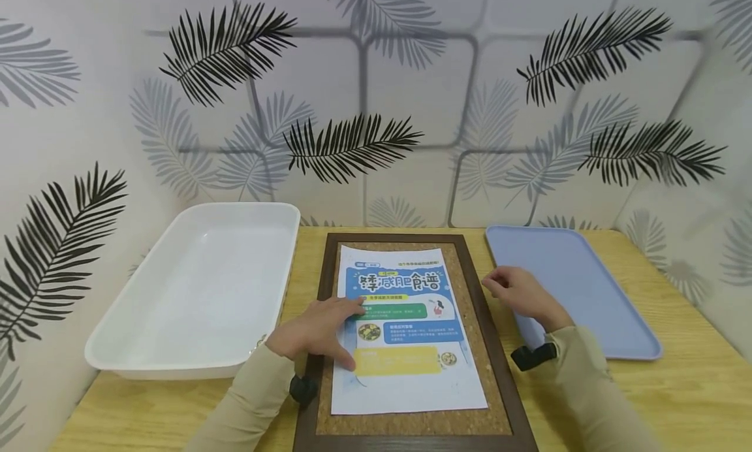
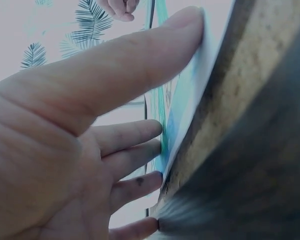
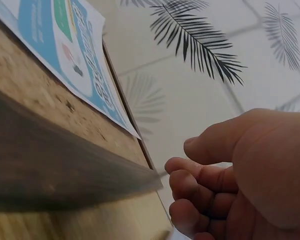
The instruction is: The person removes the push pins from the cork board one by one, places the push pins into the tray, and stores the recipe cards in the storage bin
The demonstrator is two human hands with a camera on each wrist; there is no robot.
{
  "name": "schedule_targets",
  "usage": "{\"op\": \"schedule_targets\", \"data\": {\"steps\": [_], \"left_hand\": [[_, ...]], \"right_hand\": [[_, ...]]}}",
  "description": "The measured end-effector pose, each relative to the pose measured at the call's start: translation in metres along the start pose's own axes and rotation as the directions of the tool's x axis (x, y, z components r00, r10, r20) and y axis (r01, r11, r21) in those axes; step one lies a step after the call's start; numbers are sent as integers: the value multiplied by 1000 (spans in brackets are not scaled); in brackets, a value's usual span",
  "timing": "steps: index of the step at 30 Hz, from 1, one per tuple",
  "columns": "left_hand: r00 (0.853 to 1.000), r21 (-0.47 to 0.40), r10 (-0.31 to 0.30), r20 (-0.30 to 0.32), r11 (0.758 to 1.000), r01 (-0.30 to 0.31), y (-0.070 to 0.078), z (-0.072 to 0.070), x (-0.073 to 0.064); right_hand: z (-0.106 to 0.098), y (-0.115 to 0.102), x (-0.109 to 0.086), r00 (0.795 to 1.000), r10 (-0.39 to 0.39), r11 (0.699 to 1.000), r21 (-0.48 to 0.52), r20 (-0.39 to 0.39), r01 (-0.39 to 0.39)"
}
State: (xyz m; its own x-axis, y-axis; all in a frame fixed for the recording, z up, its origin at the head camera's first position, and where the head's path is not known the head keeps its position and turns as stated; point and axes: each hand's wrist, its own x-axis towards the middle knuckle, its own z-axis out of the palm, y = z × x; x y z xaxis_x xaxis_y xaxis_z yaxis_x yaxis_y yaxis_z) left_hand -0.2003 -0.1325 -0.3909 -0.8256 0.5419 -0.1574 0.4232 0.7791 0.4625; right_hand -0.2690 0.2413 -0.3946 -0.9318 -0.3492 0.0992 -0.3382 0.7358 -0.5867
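Observation:
A printed paper sheet (image 1: pixel 405 393) with Chinese text and blue, green and yellow panels lies on a cork board (image 1: pixel 414 427) in a dark brown frame. My left hand (image 1: pixel 314 328) rests at the sheet's left edge, thumb and fingers spread. In the left wrist view the thumb (image 2: pixel 155 55) and the fingertips meet the paper. Just beyond the frame's right side hovers my right hand (image 1: pixel 523 294), its fingers loosely curled. The right wrist view shows nothing in these fingers (image 3: pixel 190 195), which hang beside the frame's outer edge.
To the left stands a deep white tray (image 1: pixel 188 367). A flat blue tray (image 1: pixel 578 289) lies on the right, partly behind the right hand. Both sit on a wooden table (image 1: pixel 693 387) that meets a leaf-patterned wall (image 1: pixel 411 191) at the back.

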Motion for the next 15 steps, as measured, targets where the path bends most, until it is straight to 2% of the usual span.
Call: {"op": "schedule_targets", "data": {"steps": [4,6,10,12,15], "left_hand": [[1000,-23,7,-5,1000,-8,0,-3,1],[1000,-44,-8,-13,999,7,0,-4,1],[996,-67,-52,-74,997,47,3,-4,4],[989,-88,-82,-126,994,71,3,-3,6],[967,-155,-148,-205,981,117,4,-4,9]], "right_hand": [[10,-3,3,1000,-24,1000,-10,17,24],[14,-4,4,999,-30,999,-17,35,31],[20,-9,4,998,3,1000,11,68,-3],[21,-12,3,996,36,998,41,78,-40],[23,-18,2,993,67,994,76,93,-74]]}}
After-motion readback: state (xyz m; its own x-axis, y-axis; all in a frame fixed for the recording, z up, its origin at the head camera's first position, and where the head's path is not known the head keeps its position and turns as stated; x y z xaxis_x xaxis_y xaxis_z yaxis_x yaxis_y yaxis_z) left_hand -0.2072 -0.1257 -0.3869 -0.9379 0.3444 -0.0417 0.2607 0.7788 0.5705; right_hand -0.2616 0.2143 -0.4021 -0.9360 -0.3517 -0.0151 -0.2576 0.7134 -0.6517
